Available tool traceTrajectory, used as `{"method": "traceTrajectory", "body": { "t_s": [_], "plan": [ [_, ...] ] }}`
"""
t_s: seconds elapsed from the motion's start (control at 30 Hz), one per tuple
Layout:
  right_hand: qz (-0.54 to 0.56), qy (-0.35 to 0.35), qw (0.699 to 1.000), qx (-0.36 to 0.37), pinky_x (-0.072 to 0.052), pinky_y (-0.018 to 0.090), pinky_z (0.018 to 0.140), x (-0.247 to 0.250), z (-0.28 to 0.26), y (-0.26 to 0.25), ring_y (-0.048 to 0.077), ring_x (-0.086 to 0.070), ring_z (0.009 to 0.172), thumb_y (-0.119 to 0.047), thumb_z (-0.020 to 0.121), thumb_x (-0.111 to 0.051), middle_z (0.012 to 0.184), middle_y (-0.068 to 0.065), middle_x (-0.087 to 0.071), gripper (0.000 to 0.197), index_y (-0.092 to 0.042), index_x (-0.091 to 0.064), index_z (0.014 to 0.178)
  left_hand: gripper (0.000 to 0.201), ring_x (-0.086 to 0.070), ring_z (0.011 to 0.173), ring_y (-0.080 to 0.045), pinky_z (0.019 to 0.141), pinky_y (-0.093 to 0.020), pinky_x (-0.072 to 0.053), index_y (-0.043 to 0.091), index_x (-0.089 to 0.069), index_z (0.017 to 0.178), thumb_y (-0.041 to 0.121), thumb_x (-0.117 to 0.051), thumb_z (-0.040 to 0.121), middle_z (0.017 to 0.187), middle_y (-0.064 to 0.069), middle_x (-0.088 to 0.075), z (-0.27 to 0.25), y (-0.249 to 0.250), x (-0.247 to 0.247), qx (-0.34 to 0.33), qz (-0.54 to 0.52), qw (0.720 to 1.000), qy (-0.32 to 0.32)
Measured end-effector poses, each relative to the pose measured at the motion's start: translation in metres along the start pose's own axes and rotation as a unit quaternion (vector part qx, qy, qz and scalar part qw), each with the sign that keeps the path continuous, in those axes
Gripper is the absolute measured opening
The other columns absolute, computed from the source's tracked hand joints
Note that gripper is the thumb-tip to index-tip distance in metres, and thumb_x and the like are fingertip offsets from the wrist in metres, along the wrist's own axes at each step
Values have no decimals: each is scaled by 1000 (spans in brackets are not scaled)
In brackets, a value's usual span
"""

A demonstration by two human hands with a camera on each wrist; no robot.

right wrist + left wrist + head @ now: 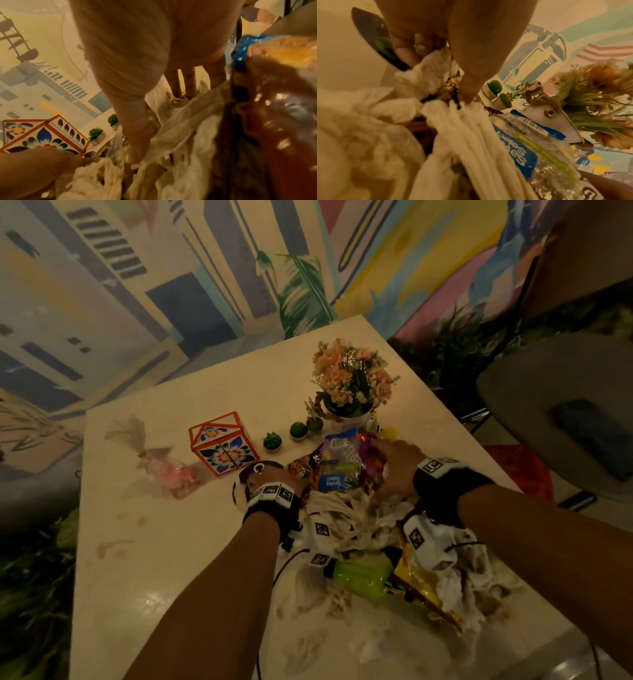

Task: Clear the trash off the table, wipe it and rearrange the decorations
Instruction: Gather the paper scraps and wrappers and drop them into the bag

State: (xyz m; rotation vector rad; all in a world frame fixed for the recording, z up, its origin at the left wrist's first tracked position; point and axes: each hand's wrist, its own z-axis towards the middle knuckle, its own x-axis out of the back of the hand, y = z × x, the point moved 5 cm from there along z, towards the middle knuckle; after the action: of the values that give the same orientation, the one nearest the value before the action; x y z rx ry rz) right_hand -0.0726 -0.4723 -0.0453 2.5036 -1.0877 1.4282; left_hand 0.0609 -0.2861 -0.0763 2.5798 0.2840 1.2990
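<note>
Together, both hands worked one heap of trash on the pale square table [191,542]: the left hand [270,479] gripped crumpled white tissue [426,75] against a dark wrapper, while the right hand [397,463] pressed down with fingers spread on the wrappers. Beyond stood three small green cactus candles [272,441], one orange-edged floral box [222,443], and one peach flower bouquet [349,378].

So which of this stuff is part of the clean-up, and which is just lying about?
Part of the job:
- crumpled white tissues
- clear blue-labelled plastic wrapper
- lime-green plastic bottle
- yellow snack packet
- floral-painted orange-edged box
- three small green cactus candles
- peach flower bouquet
- pink cellophane gift pouch
- cream table

Just lying about:
- dark phone on grey chair
</note>
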Motion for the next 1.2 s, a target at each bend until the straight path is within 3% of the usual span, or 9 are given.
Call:
{"method": "traceTrajectory", "body": {
  "t_s": [0.17,0.27,0.33,0.43,0.6,0.73,0.9,1.07,1.2],
  "plan": [
    [-19,21,999,-15,-41,46,105,-14,10,0,38,-42,128,-39,59,-86,149,14,-31,122,-31,-4,149,84,-47,121,-38,103,-45,-38,8,-51,129,74,-47,77,135,-19,-50,27,-12,-20,-22,62,998,11],
    [13,57,998,-4,-44,47,101,-15,11,3,38,-45,123,-32,70,-77,144,15,-34,109,-31,-3,150,43,-60,83,-26,77,-34,-47,12,-66,87,54,-60,82,91,-12,-65,7,-7,-8,-66,27,997,33],
    [48,76,996,8,-48,45,96,-13,12,4,37,-47,121,-29,74,-72,144,14,-36,100,-30,-7,150,29,-48,60,-18,56,-26,-38,16,-51,65,34,-67,82,65,-3,-52,-1,-10,-2,-68,-59,995,51],
    [86,79,993,5,-48,43,93,-11,12,2,37,-48,121,-22,78,-71,144,15,-36,95,-29,-10,149,27,-44,64,-18,55,-27,-32,18,-41,68,15,-65,80,67,1,-45,-7,-18,6,-58,-124,987,81],
    [173,96,980,-2,-47,39,90,4,7,-6,36,-52,118,-29,78,-75,139,15,-46,89,-20,-20,148,28,-44,67,-22,51,-27,-29,16,-40,67,7,-65,75,65,1,-43,-20,-32,36,-115,-175,963,172],
    [202,107,973,23,-42,30,74,26,-5,-18,28,-55,98,-19,81,-73,126,10,-55,49,-19,-49,124,17,-41,65,-19,54,-23,-32,6,-46,78,-2,-61,75,67,2,-43,-41,-42,65,-192,-187,934,237],
    [243,134,958,71,-43,32,87,51,-19,-42,32,-51,117,-4,90,-53,134,11,-53,42,-15,-54,130,26,-50,73,-25,55,-28,-35,13,-41,88,-7,-52,76,75,0,-48,-56,-61,92,-185,-207,918,284],
    [283,164,938,113,-41,28,68,71,-32,-72,29,-56,91,0,88,-51,102,12,-62,26,-7,-64,109,38,-56,82,-18,74,-23,-41,16,-54,114,-2,-58,81,94,1,-60,-83,-72,125,-224,-191,901,320],
    [278,174,936,126,-41,27,73,83,-41,-90,29,-58,90,0,85,-49,82,-1,-58,25,-22,-59,87,36,-62,95,-31,83,-23,-41,4,-68,100,-13,-55,72,102,-14,-67,-97,-76,151,-320,-91,856,396]
  ]
}}
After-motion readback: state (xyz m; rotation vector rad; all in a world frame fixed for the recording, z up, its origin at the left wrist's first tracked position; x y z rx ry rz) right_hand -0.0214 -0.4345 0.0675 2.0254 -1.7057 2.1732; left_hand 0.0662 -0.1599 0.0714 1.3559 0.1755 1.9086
